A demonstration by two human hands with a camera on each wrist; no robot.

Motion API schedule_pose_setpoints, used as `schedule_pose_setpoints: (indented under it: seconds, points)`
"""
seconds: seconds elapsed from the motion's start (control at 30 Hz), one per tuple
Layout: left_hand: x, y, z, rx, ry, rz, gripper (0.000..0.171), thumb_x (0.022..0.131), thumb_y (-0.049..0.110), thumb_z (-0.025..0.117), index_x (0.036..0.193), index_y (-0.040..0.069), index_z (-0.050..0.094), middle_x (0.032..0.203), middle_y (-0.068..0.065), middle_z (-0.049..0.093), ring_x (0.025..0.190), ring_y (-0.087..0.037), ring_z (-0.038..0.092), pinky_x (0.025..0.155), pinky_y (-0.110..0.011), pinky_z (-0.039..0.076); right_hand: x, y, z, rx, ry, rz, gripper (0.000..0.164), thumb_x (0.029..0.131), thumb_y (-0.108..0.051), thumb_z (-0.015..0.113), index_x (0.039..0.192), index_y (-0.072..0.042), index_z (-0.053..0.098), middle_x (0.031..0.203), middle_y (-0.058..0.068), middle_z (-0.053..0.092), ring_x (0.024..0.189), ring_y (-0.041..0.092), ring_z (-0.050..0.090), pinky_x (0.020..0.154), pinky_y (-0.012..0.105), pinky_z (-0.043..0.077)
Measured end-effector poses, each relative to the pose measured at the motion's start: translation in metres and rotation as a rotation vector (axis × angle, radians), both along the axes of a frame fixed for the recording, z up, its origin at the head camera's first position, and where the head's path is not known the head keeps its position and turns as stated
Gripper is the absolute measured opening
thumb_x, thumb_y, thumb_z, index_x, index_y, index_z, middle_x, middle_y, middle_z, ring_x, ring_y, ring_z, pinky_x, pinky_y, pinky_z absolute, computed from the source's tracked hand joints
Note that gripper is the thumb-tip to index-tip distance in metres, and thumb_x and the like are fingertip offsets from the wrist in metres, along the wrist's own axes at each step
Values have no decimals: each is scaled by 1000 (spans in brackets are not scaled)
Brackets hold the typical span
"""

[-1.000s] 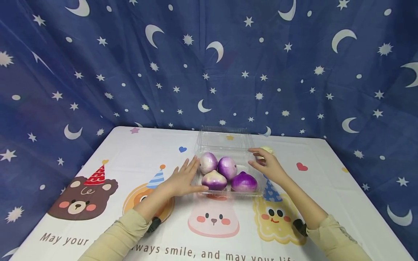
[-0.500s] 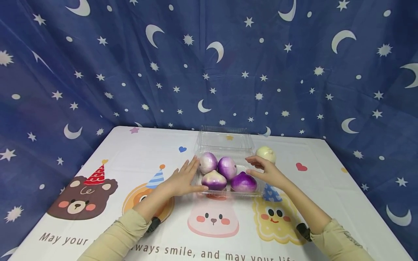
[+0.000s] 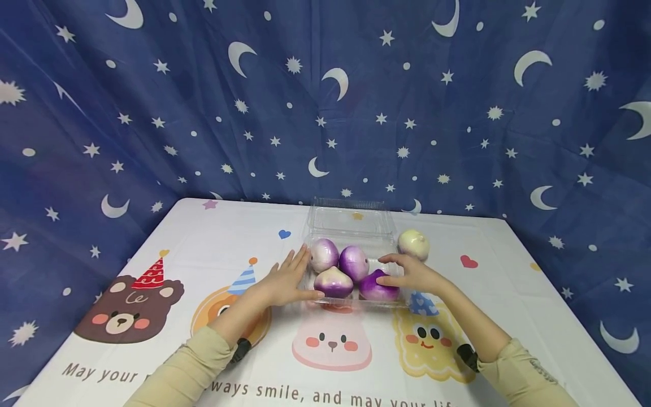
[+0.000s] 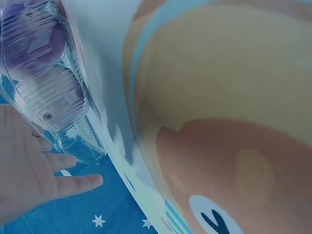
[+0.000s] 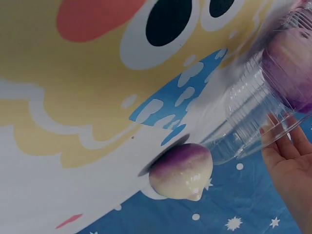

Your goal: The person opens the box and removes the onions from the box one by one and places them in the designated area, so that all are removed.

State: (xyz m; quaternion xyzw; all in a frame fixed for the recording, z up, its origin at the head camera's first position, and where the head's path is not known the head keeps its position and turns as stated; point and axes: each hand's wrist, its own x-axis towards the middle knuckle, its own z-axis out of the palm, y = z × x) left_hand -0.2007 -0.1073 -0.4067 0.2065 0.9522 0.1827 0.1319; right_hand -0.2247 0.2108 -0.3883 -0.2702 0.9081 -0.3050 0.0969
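Your left hand (image 3: 283, 282) lies along the left side of the clear plastic container (image 3: 356, 301), its fingers straight and spread, holding nothing, with the thumb across the near left corner. Your right hand (image 3: 414, 274) is at the container's right side, reaching in over its right wall; the thumb and fingers stand apart, with nothing gripped between them. The thumb crosses in front of the near right onion (image 3: 378, 291), a deep purple one, though whether it touches is hard to tell from the head view.

The container sits on the counter (image 3: 239, 226), its lid (image 3: 351, 219) open toward the far side. Inside, you have three more onions grouped toward the left: the far left onion (image 3: 324, 254), the middle onion (image 3: 353, 263) and the near left onion (image 3: 333, 284), which has a pale top. Another pale-topped onion (image 3: 414, 244) lies outside, just beyond the container's right side, purple showing at its base in the right wrist view. A blue curtain (image 3: 285, 85) with moons and stars hangs behind.
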Motion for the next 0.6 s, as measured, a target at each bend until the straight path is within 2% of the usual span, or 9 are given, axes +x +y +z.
schedule_pose_setpoints:
  seconds: [0.17, 0.4, 0.6]
  points:
    - [-1, 1, 0, 3, -4, 1, 107, 82, 66, 55, 152, 5, 2, 160, -10, -5, 145, -39, 3, 109, -67, 14, -1, -1, -1, 54, 16, 38, 58, 84, -32, 70, 121, 9, 55, 119, 25, 61, 115, 40, 56, 98, 53, 43]
    - [1, 1, -2, -8, -22, 7, 109, 80, 69, 54, 152, 7, 1, 159, -8, -8, 146, -38, 1, 110, -67, 14, 0, 2, 0, 106, -18, 59, 64, 83, -37, 70, 126, 7, 53, 127, 23, 57, 122, 41, 49, 101, 54, 40]
    - [1, 2, 0, -3, -8, 3, 108, 80, 69, 54, 152, 6, 2, 160, -9, -6, 146, -38, 1, 109, -67, 14, 1, 2, 0, 133, -1, 75, 64, 82, -36, 71, 125, 8, 53, 125, 22, 58, 121, 40, 48, 101, 53, 40]
